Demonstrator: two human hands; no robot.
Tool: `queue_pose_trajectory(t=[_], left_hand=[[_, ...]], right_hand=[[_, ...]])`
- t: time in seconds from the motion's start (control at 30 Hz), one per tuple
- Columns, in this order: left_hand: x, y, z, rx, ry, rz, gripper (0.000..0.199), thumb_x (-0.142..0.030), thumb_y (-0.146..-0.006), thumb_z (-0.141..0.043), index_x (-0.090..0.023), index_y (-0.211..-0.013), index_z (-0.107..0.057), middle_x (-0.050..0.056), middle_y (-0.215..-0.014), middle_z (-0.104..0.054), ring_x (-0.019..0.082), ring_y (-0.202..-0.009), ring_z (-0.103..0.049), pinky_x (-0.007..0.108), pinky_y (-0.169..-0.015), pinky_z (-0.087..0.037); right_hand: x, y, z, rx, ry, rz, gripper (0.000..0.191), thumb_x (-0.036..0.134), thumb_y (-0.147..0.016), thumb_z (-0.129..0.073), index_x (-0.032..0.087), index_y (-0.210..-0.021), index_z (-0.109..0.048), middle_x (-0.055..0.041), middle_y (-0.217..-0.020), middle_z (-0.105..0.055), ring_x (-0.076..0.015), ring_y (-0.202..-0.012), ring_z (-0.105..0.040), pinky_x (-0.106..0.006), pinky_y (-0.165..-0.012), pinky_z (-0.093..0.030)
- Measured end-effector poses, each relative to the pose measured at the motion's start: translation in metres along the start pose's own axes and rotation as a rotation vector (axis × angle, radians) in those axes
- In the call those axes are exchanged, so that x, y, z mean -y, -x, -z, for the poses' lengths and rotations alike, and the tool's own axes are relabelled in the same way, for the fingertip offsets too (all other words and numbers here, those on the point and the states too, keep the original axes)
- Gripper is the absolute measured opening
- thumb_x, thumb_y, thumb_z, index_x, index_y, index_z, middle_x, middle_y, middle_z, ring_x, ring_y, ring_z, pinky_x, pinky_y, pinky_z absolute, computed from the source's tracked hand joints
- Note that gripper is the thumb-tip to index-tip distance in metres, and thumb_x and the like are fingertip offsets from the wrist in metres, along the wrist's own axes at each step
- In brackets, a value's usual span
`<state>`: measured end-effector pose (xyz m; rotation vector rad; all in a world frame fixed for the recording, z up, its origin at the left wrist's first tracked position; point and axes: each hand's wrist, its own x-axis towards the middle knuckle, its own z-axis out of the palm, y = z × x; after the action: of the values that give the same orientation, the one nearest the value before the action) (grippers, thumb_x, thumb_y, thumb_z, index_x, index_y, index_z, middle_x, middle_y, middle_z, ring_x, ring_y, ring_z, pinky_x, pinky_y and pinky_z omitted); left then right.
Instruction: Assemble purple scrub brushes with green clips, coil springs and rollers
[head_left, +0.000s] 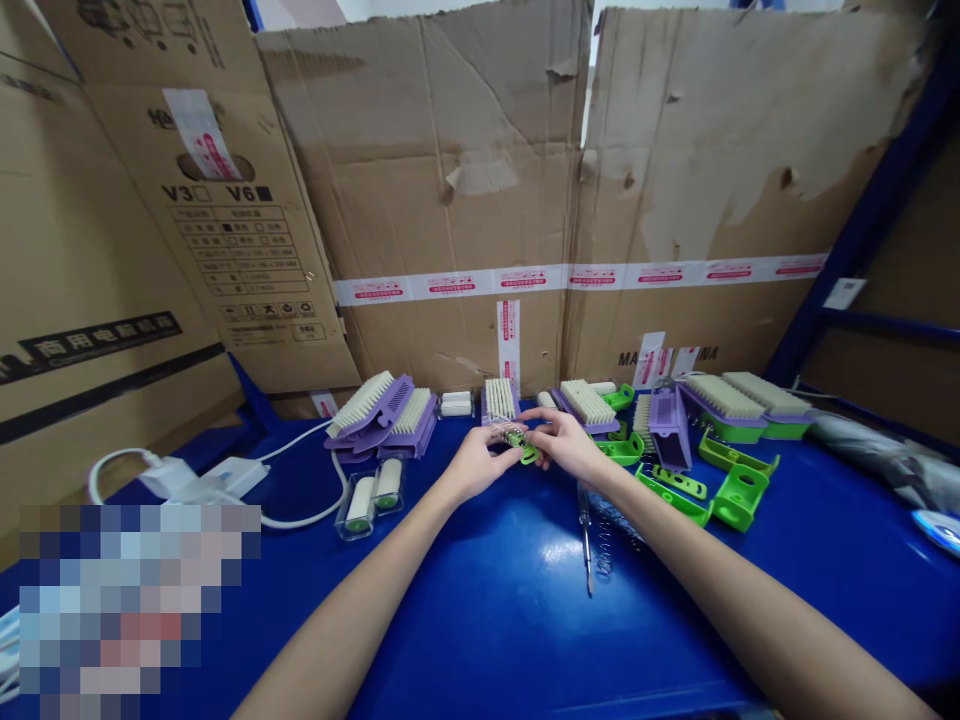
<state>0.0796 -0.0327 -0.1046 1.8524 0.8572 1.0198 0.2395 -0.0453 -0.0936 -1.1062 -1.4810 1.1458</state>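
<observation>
My left hand (480,462) and my right hand (562,443) meet over the middle of the blue table. Between their fingertips they hold a small green part (529,455) with a clear or metallic piece at its top; fingers partly hide it. Just behind the hands lies a purple brush head (499,400) with pale bristles. Below my right hand, a screwdriver (587,545) lies on the table beside thin coil springs (604,548). Right of my right hand are several green plastic parts (739,497) and a purple piece (669,425).
Purple brush heads (409,420) and clear cases with white rollers (361,503) lie at the left, near a white power strip (225,480) with its cable. More brushes (726,397) stand at the right, beside plastic wrapping (885,455). Cardboard (450,220) walls the back.
</observation>
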Motion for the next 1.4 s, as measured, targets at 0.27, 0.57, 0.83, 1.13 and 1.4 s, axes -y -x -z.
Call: queue_pose_trajectory(t=[0.27,0.57,0.83,1.13,1.4], left_hand=[[0.01,0.0,0.002,-0.145,-0.221,-0.107,0.028,-0.026,-0.075,-0.063,-0.019,-0.101,-0.066,0.008,-0.108,-0.064,0.022,-0.094,-0.062,0.031,-0.078,-0.051],[0.01,0.005,0.004,-0.005,-0.429,-0.297,0.025,-0.017,-0.075,-0.059,-0.02,-0.098,-0.066,0.006,-0.105,-0.066,0.02,-0.096,-0.062,0.03,-0.082,-0.05],[0.017,0.002,0.001,-0.044,-0.326,-0.084,0.024,-0.028,-0.072,-0.067,-0.018,-0.093,-0.067,0.004,-0.093,-0.071,0.019,-0.079,-0.066,0.029,-0.073,-0.053],[0.012,-0.001,-0.003,-0.119,-0.149,-0.011,0.02,-0.03,-0.07,-0.068,-0.015,-0.083,-0.066,0.006,-0.087,-0.071,0.019,-0.079,-0.066,0.03,-0.074,-0.052],[0.012,0.001,-0.006,-0.205,-0.158,0.001,0.022,-0.036,-0.071,-0.066,-0.014,-0.076,-0.066,0.008,-0.079,-0.071,0.02,-0.075,-0.066,0.031,-0.071,-0.051]], right_hand=[[-0.005,0.0,-0.002,0.018,-0.087,-0.037,0.045,0.006,-0.064,-0.054,0.014,-0.107,-0.046,0.0045,-0.06,-0.058,-0.0111,-0.044,-0.058,-0.023,-0.041,-0.052],[-0.007,-0.003,0.009,0.066,0.036,-0.104,0.045,0.004,-0.06,-0.051,0.01,-0.104,-0.051,0.0061,-0.047,-0.056,-0.0094,-0.037,-0.051,-0.019,-0.037,-0.046],[-0.005,-0.003,0.011,0.052,0.062,-0.058,0.041,0.008,-0.062,-0.053,0.01,-0.103,-0.052,0.0085,-0.044,-0.051,-0.0098,-0.035,-0.049,-0.02,-0.036,-0.044],[0.004,0.002,0.009,0.017,-0.053,-0.153,0.036,0.006,-0.064,-0.054,0.011,-0.1,-0.053,0.0036,-0.048,-0.055,-0.0112,-0.039,-0.052,-0.023,-0.039,-0.047],[0.004,0.002,0.006,0.028,-0.103,-0.175,0.034,0.006,-0.066,-0.056,0.012,-0.1,-0.052,0.0029,-0.05,-0.055,-0.0111,-0.041,-0.053,-0.023,-0.041,-0.049]])
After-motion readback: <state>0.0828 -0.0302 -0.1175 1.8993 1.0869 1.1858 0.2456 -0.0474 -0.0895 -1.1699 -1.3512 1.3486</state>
